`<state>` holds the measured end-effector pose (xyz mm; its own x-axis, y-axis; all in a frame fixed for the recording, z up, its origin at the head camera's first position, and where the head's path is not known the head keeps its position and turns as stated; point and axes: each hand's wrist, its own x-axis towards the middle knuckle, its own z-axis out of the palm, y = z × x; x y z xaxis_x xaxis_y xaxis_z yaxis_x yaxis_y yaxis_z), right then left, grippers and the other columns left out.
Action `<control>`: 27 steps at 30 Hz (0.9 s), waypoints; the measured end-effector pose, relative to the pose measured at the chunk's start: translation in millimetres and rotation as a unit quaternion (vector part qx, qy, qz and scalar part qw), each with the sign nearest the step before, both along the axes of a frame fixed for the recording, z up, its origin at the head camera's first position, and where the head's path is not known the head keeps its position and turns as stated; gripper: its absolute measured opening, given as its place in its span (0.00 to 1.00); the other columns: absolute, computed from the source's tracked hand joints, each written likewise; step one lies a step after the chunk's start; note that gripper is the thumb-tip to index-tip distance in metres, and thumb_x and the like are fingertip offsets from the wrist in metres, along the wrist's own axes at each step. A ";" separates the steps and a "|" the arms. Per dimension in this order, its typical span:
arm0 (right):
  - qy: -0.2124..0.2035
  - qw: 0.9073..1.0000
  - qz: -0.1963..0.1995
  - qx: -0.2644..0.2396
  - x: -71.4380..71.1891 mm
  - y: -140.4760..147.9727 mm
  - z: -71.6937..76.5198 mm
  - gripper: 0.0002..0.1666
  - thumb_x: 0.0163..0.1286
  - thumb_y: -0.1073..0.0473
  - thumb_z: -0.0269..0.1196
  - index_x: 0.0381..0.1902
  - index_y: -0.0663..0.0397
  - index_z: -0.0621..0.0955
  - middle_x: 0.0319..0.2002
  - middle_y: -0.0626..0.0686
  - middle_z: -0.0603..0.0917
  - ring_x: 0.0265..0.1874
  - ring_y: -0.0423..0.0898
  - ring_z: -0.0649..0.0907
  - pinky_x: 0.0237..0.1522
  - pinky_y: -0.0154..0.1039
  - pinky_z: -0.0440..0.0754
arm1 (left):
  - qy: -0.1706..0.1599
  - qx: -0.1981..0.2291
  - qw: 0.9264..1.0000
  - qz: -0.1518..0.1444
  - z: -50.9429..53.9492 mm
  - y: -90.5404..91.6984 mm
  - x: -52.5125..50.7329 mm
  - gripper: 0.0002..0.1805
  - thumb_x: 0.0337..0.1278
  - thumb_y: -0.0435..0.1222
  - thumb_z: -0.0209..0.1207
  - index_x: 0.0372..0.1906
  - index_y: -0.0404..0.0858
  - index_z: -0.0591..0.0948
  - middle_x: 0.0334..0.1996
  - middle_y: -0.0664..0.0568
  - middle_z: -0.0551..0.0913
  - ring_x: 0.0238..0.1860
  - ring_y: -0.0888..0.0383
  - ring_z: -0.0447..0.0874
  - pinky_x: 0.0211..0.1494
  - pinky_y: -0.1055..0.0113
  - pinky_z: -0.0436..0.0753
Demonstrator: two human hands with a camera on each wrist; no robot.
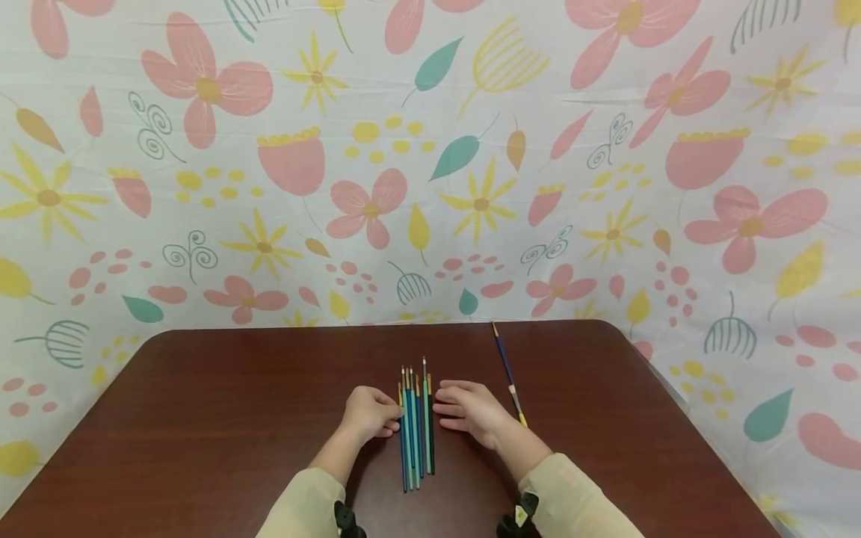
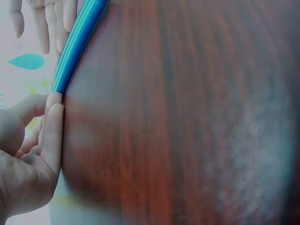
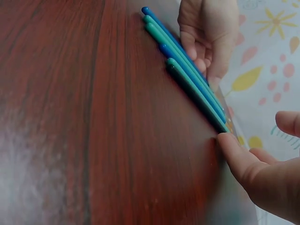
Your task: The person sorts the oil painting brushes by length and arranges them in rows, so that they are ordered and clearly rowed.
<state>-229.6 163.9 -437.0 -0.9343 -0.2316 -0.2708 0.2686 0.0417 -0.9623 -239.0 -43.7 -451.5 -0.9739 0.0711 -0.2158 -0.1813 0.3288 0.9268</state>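
Note:
Several slim paintbrushes with blue, green and dark handles lie side by side on the table, bristle ends pointing away. My left hand is at the left edge of the row, its thumb and fingertips pinching the leftmost blue brush; the left wrist view shows these fingertips meeting at its blue handle. On the row's other side, my right hand has its fingers spread and extended, holding nothing. In the right wrist view, one of its fingertips is close beside a dark-handled brush; contact is unclear.
Apart from the row, a blue-handled paintbrush lies to the right, near the table's far edge. A yellow piece in line with it is partly hidden by my right hand. A flowered cloth hangs behind the brown table.

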 end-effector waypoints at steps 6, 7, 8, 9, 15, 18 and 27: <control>-0.013 1.000 -0.002 -0.003 -1.6 -7.2 -3.1 0.32 0.72 0.56 0.52 0.68 0.68 0.61 0.62 0.69 0.70 0.56 0.57 0.79 0.53 0.49 0.82 | -0.007 -0.005 1.000 0.005 -1.0 -1.3 2.6 0.08 0.51 0.31 0.66 0.33 0.29 0.82 0.19 0.46 0.84 0.16 0.63 0.81 0.23 0.67 0.85; -0.013 1.000 -0.005 -0.002 -2.1 -8.2 -3.4 0.32 0.72 0.56 0.52 0.68 0.68 0.61 0.61 0.69 0.71 0.56 0.57 0.79 0.53 0.49 0.82 | -0.006 -0.005 1.000 0.005 -1.0 -1.2 2.6 0.08 0.51 0.31 0.66 0.33 0.29 0.82 0.19 0.46 0.84 0.16 0.63 0.81 0.22 0.67 0.84; -0.012 1.000 -0.008 -0.001 -2.7 -9.3 -3.7 0.31 0.72 0.57 0.52 0.68 0.68 0.62 0.61 0.69 0.71 0.55 0.57 0.80 0.52 0.49 0.82 | -0.005 -0.003 1.000 0.004 -0.7 -1.3 2.4 0.08 0.51 0.31 0.66 0.33 0.29 0.82 0.19 0.46 0.84 0.16 0.63 0.81 0.23 0.67 0.85; -0.011 1.000 -0.011 -0.001 -3.4 -10.3 -3.7 0.31 0.72 0.57 0.52 0.67 0.68 0.62 0.61 0.69 0.72 0.55 0.57 0.80 0.52 0.48 0.82 | -0.003 -0.003 1.000 0.002 -0.3 -1.5 2.1 0.08 0.51 0.31 0.66 0.33 0.29 0.82 0.19 0.46 0.84 0.16 0.63 0.81 0.23 0.67 0.85; -0.006 0.999 -0.031 0.005 -6.1 -14.7 -5.4 0.29 0.72 0.59 0.51 0.66 0.68 0.64 0.59 0.70 0.73 0.55 0.58 0.80 0.51 0.48 0.83 | 0.004 0.002 1.000 -0.004 0.5 -1.1 0.1 0.08 0.52 0.31 0.65 0.33 0.28 0.82 0.19 0.47 0.84 0.16 0.63 0.81 0.23 0.67 0.85; -0.008 0.999 -0.044 0.008 -6.1 -15.7 -6.4 0.28 0.71 0.61 0.52 0.65 0.69 0.65 0.58 0.70 0.74 0.53 0.57 0.81 0.49 0.47 0.84 | -0.002 0.003 1.000 -0.006 -0.6 -0.2 -0.5 0.08 0.51 0.31 0.65 0.33 0.28 0.82 0.19 0.47 0.84 0.16 0.63 0.81 0.23 0.66 0.85; -0.006 0.998 -0.055 0.035 -8.2 -20.5 -3.5 0.24 0.70 0.64 0.53 0.62 0.70 0.69 0.53 0.69 0.78 0.44 0.51 0.85 0.44 0.45 0.86 | -0.002 -0.001 1.000 -0.001 -2.1 -1.1 -2.1 0.09 0.51 0.32 0.66 0.34 0.28 0.82 0.19 0.47 0.84 0.16 0.63 0.81 0.23 0.66 0.85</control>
<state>-237.8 143.4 -440.5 -0.9498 -0.1072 -0.2938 0.2865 0.0783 -0.9549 -241.1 -44.9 -453.6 -0.9727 0.0717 -0.2206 -0.1854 0.3315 0.9251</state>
